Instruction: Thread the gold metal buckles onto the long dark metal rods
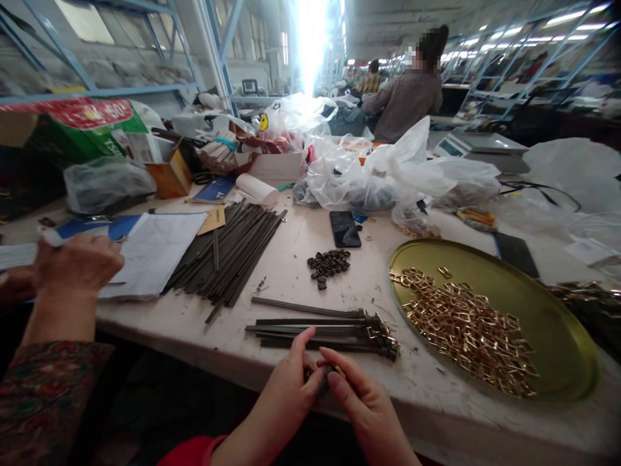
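Small dk. piece [322, 384] was pinched narrowly btwn L hand [291, 378] & R hand [363, 398], at near edge of table [286, 259]; shape mostly hidden. Buckled straps [310, 329] lay just beyond, tray [563, 356] farther R. Slack pinch prob. could've dropped piece floorward.

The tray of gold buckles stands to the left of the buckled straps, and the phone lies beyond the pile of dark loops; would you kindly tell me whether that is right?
Not quite: the head view shows the tray to the right of the buckled straps, not the left. The phone does lie beyond the dark loops.
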The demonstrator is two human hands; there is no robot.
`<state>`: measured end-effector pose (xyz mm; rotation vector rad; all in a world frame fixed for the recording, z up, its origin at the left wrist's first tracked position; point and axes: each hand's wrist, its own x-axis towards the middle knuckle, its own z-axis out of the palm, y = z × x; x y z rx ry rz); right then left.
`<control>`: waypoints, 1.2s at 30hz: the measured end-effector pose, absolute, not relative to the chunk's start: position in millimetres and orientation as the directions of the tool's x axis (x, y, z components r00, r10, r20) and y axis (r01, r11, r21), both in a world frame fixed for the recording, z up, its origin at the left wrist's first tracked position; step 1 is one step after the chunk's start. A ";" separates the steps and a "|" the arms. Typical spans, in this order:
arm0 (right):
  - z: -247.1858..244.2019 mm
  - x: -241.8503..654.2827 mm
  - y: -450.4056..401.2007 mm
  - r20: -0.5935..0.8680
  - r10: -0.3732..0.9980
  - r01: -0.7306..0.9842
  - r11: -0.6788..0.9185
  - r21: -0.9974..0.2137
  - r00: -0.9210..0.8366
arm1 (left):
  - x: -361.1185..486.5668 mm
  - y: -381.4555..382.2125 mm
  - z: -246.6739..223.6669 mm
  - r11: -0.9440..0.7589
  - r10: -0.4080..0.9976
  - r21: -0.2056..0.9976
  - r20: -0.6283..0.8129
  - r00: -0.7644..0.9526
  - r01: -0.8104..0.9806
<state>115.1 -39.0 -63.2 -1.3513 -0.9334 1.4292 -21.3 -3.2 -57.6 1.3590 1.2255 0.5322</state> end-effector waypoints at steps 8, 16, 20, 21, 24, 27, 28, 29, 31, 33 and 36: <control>-69.9 121.3 -29.5 -0.305 0.938 -0.168 -0.279 -0.946 0.162 | -16.9 -6.2 -46.0 0.245 0.832 0.940 -0.329 0.447 0.237; -63.5 135.8 -34.3 -0.189 0.981 0.166 -0.180 -0.970 -0.042 | -24.2 -6.4 -41.5 0.312 0.759 0.928 -0.373 0.534 0.204; -61.8 136.2 -40.5 -0.296 0.955 0.033 -0.296 -0.955 -0.013 | -34.6 -7.1 -31.6 0.455 0.638 0.858 -0.500 0.586 0.237; -61.6 135.2 -42.7 -0.285 0.958 0.058 -0.284 -0.957 -0.015 | -35.6 -8.1 -30.1 0.470 0.626 0.848 -0.515 0.586 0.243; -61.4 130.9 -50.7 -0.182 0.981 0.191 -0.167 -0.967 -0.062 | -33.9 -13.4 -28.7 0.434 0.653 0.867 -0.489 0.578 0.245; -61.8 127.8 -59.7 -0.111 0.987 0.248 -0.078 -0.966 -0.121 | -30.4 -19.9 -28.8 0.258 0.695 0.904 -0.419 0.584 0.341; -61.9 127.6 -62.5 -0.105 0.986 0.257 -0.069 -0.964 -0.129 | -30.5 -21.8 -28.7 0.209 0.705 0.904 -0.403 0.583 0.373; -62.0 127.7 -65.1 -0.104 0.985 0.267 -0.065 -0.961 -0.134 | -31.5 -23.4 -28.5 0.181 0.708 0.904 -0.394 0.586 0.388; -62.1 128.2 -69.8 -0.109 0.984 0.287 -0.066 -0.956 -0.137 | -35.5 -26.0 -28.7 0.197 0.678 0.906 -0.402 0.615 0.375; -62.3 128.4 -73.6 -0.117 0.982 0.299 -0.069 -0.952 -0.145 | -40.3 -28.2 -30.2 0.260 0.641 0.905 -0.422 0.641 0.336; -62.6 127.2 -78.1 -0.118 0.979 0.316 -0.061 -0.947 -0.165 | -43.7 -32.5 -34.4 0.340 0.659 0.898 -0.439 0.611 0.278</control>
